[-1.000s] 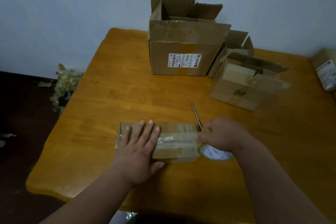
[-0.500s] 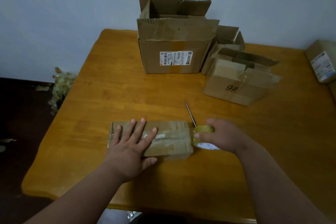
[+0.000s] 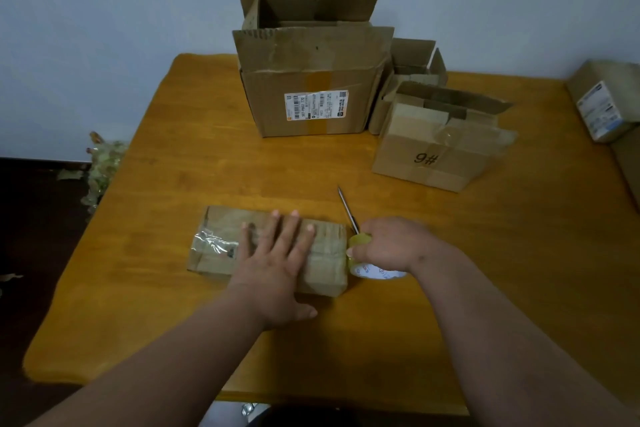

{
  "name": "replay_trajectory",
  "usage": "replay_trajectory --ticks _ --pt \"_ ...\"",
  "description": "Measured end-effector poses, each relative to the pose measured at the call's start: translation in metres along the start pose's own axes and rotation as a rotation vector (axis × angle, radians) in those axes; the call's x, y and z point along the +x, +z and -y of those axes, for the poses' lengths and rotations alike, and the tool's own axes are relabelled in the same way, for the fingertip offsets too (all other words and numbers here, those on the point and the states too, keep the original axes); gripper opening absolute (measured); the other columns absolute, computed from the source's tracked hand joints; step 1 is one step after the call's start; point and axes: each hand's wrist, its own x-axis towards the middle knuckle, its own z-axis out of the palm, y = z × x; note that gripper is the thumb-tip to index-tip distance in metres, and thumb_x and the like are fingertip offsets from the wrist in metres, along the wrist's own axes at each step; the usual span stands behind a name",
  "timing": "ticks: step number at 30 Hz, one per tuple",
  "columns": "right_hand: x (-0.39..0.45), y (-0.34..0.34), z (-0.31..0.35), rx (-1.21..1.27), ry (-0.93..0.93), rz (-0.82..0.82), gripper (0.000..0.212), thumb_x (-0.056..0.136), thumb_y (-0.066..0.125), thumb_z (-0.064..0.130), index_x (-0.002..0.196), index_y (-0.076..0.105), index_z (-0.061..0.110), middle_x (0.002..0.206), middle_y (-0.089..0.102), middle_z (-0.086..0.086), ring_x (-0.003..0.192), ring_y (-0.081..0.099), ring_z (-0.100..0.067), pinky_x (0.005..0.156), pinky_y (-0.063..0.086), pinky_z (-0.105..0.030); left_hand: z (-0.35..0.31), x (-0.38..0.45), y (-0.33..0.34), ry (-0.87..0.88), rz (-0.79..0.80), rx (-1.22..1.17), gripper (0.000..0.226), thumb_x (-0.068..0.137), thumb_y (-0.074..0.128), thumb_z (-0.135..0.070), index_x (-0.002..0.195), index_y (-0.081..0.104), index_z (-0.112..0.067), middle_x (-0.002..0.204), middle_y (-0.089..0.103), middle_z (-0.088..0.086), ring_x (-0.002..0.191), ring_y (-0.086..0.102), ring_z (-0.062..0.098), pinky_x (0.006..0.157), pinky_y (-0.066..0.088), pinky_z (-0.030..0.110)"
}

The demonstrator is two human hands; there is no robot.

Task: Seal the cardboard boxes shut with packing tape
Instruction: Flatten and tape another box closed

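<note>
Here the small flat box (image 3: 270, 246) was pressed flat-fingered by the left hand (image 3: 277, 263); at its right end the tape roll (image 3: 367, 262) was gripped by the right hand (image 3: 391, 246), where slack could have wrinkled the strip

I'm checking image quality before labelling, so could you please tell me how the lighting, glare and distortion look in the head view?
Head view: dim, flat light with soft shadows; wide-angle bowing curves the table edges; glare glints on the clear tape at the small box's left end; print on the big box's label is too soft to read.
</note>
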Motion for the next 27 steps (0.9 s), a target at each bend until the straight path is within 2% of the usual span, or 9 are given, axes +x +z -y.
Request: replay_trajectory --ticks 3,5,7,9,11,16,19,22,27 --pt "0.000 0.005 -0.004 0.037 -0.014 -0.017 0.054 0.091 0.049 0.060 0.129 0.053 0.023 0.136 0.055 -0.001 0.123 0.049 -0.023 0.096 0.035 -0.040 -0.017 0.015 -0.002 0.159 0.012 -0.022 0.133 0.068 0.061 -0.073 0.126 -0.053 -0.038 0.142 -0.054 -0.004 0.135 -0.044 0.020 0.104 -0.028 0.058" --pt "-0.001 0.011 -0.009 0.110 -0.022 -0.033 0.055 0.090 0.051 0.060 0.128 0.054 0.020 0.132 0.057 -0.003 0.121 0.051 -0.025 0.093 0.037 -0.040 -0.025 0.025 -0.005 0.172 0.015 -0.010 0.133 0.069 0.063 -0.069 0.126 -0.052 -0.038 0.144 -0.052 -0.003 0.137 -0.042 0.020 0.104 -0.027 0.057" --pt "-0.003 0.016 -0.012 0.156 -0.037 -0.058 0.046 0.090 0.052 0.059 0.116 0.057 0.022 0.114 0.060 0.002 0.111 0.055 -0.024 0.079 0.037 -0.034 -0.030 0.033 -0.007 0.157 0.003 0.000 0.131 0.071 0.065 -0.065 0.137 -0.044 -0.033 0.155 -0.038 -0.002 0.143 -0.034 0.022 0.107 -0.024 0.060" --pt "-0.007 0.022 -0.015 0.274 -0.063 -0.082 0.030 0.089 0.057 0.055 0.091 0.056 0.025 0.089 0.056 0.008 0.093 0.056 -0.021 0.068 0.036 -0.032 -0.034 0.037 -0.010 0.149 -0.021 -0.006 0.126 0.073 0.064 -0.062 0.146 -0.033 -0.030 0.161 -0.011 -0.002 0.148 -0.013 0.024 0.108 -0.019 0.063" --pt "-0.014 0.032 -0.023 0.597 -0.083 -0.087 0.027 0.085 0.066 0.049 0.084 0.059 0.024 0.082 0.058 0.005 0.082 0.057 -0.018 0.067 0.040 -0.032 -0.036 0.039 -0.016 0.154 -0.024 -0.027 0.123 0.073 0.066 -0.062 0.150 -0.025 -0.030 0.153 0.006 -0.001 0.145 0.002 0.026 0.109 -0.014 0.067" --pt "-0.035 0.032 -0.053 1.385 -0.190 -0.200 0.021 0.065 0.068 0.035 0.073 0.062 0.016 0.075 0.056 -0.003 0.077 0.053 -0.018 0.074 0.037 -0.038 -0.022 0.026 -0.044 0.188 -0.126 -0.166 0.119 0.070 0.064 -0.072 0.149 -0.020 -0.041 0.146 0.013 -0.002 0.138 0.009 0.026 0.111 0.000 0.070" --pt "-0.037 0.016 -0.054 1.669 -0.433 -0.080 0.048 0.067 0.075 0.038 0.097 0.065 0.003 0.096 0.063 -0.014 0.095 0.059 -0.028 0.088 0.044 -0.043 -0.014 0.015 -0.074 0.221 -0.252 -0.336 0.114 0.064 0.068 -0.073 0.151 -0.002 -0.049 0.141 0.020 0.000 0.133 0.021 0.030 0.110 0.013 0.071" --pt "-0.046 -0.009 -0.027 1.703 -0.683 -0.031 0.059 0.081 0.070 0.049 0.120 0.067 0.006 0.122 0.066 -0.017 0.117 0.060 -0.033 0.101 0.047 -0.045 -0.008 0.006 -0.097 0.230 -0.322 -0.568 0.111 0.055 0.076 -0.064 0.148 0.016 -0.049 0.133 0.024 -0.005 0.129 0.028 0.024 0.109 0.029 0.062" --pt "-0.057 -0.035 0.018 1.615 -0.553 -0.214 0.110 0.053 0.090 0.055 0.125 0.049 -0.017 0.119 0.057 -0.040 0.106 0.059 -0.048 0.093 0.048 -0.056 0.018 -0.015 -0.105 0.224 -0.383 -0.735 0.100 0.055 0.090 -0.048 0.140 0.039 -0.035 0.130 0.030 -0.007 0.125 0.035 0.014 0.103 0.045 0.041"
